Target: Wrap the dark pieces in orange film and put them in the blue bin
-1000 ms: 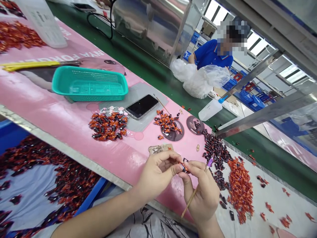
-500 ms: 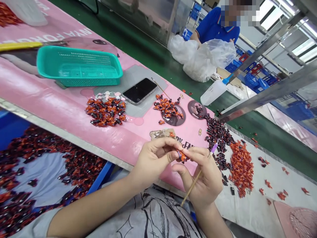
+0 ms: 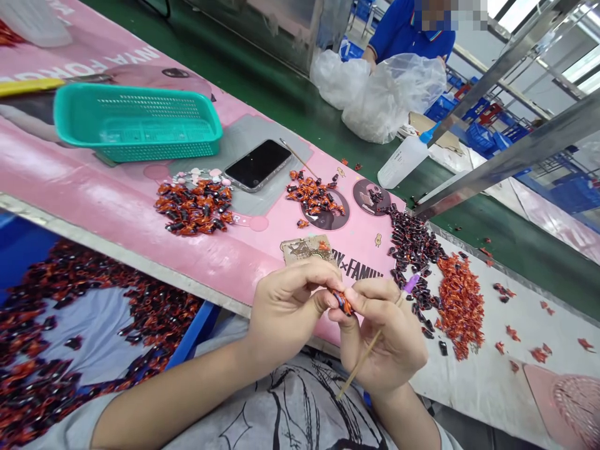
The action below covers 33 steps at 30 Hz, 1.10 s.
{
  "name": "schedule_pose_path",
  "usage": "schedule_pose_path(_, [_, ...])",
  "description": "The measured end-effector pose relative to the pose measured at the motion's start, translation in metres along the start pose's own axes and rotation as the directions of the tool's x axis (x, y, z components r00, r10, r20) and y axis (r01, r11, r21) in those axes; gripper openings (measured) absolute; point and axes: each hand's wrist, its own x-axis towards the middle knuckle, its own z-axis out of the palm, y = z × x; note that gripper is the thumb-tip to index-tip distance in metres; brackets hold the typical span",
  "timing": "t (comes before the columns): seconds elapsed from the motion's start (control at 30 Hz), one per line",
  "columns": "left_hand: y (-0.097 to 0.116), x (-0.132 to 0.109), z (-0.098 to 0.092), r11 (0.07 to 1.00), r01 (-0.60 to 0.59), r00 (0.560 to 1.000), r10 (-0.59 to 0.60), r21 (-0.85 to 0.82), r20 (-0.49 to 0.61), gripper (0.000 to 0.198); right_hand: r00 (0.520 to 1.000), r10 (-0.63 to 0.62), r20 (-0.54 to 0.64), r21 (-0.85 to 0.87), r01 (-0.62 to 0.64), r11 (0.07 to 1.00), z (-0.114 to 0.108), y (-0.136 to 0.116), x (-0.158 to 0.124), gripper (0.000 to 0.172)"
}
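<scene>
My left hand (image 3: 293,306) pinches a small orange-and-dark plastic piece (image 3: 343,302) between thumb and fingertips. From the other side, my right hand (image 3: 387,328) grips the same piece with thumb and forefinger. A thin wooden stick (image 3: 359,365) with a purple tip (image 3: 411,284) is tucked through my right hand, slanting down toward my shirt. Just beyond my hands lies a worn, stained cardboard piece (image 3: 304,249) with an orange bit on it. To the right are a pile of black pieces (image 3: 412,240) and a pile of orange pieces (image 3: 462,306).
Two heaps of orange-and-black pieces (image 3: 193,207) (image 3: 315,195) lie on the pink mat, near a phone (image 3: 259,164) and a green basket (image 3: 140,152). A blue bin (image 3: 187,334) holds many more. A squeeze bottle (image 3: 400,164) stands behind. Across the way, a person in blue handles plastic bags (image 3: 389,94).
My right thumb has come up to the small piece, closing its pinch. The piece has turned slightly between my fingers. The view has shifted a little.
</scene>
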Motion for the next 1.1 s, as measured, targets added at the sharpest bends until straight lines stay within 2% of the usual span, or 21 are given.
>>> schedule_pose_path(0.17, [0.004,0.008,-0.003,0.987,0.125,0.972,-0.142,0.098,0.187,0.024,0.996,0.06,-0.068,0.027,-0.059,0.998,-0.006,0.008,-0.013,0.022])
schedule_pose_path(0.27, [0.006,0.012,-0.004,0.971,0.132,0.907,-0.2,0.201,0.37,0.035,0.997,0.069,-0.046,0.074,-0.065,0.995,-0.009,0.013,-0.022,0.02])
schedule_pose_path(0.33, [0.005,0.013,-0.002,0.96,0.126,0.87,-0.228,0.249,0.437,0.041,0.996,0.09,-0.01,0.101,-0.088,0.991,-0.01,0.016,-0.026,0.013])
schedule_pose_path(0.37, [0.005,0.012,-0.001,0.955,0.121,0.87,-0.232,0.269,0.435,0.041,0.992,0.126,0.002,0.119,-0.125,0.985,-0.011,0.018,-0.028,0.014])
schedule_pose_path(0.47, [0.004,0.01,0.003,0.946,0.059,0.9,-0.189,0.32,0.394,0.035,0.954,0.3,0.026,0.217,-0.298,0.93,-0.014,0.022,-0.03,0.042])
schedule_pose_path(0.5, [0.003,0.009,0.005,0.943,0.018,0.907,-0.156,0.333,0.392,0.032,0.936,0.346,0.063,0.256,-0.35,0.901,-0.015,0.022,-0.03,0.046])
schedule_pose_path(0.63, [-0.001,0.008,0.013,0.916,-0.151,0.898,-0.03,0.373,0.44,0.025,0.876,0.399,0.272,0.36,-0.477,0.802,-0.021,0.023,-0.025,0.048])
schedule_pose_path(0.77, [-0.009,0.009,0.024,0.905,-0.221,0.885,0.03,0.363,0.465,0.021,0.853,0.453,0.259,0.422,-0.522,0.742,-0.026,0.023,-0.021,0.05])
schedule_pose_path(0.9, [-0.015,0.012,0.033,0.886,-0.297,0.864,0.089,0.357,0.495,0.018,0.864,0.457,0.21,0.349,-0.503,0.791,-0.031,0.032,-0.02,0.052])
schedule_pose_path(1.0, [-0.016,0.029,0.029,0.764,-0.434,0.818,0.111,0.478,0.565,0.019,0.908,0.384,0.168,0.116,-0.405,0.907,-0.04,0.047,-0.024,0.049])
schedule_pose_path(1.07, [-0.019,0.053,0.019,0.587,-0.5,0.804,0.043,0.637,0.593,0.023,0.934,0.34,0.11,-0.051,-0.337,0.94,-0.051,0.059,-0.03,0.046])
schedule_pose_path(1.1, [-0.022,0.068,0.013,0.469,-0.506,0.814,-0.019,0.724,0.581,0.025,0.939,0.336,0.077,-0.105,-0.327,0.939,-0.057,0.065,-0.034,0.043])
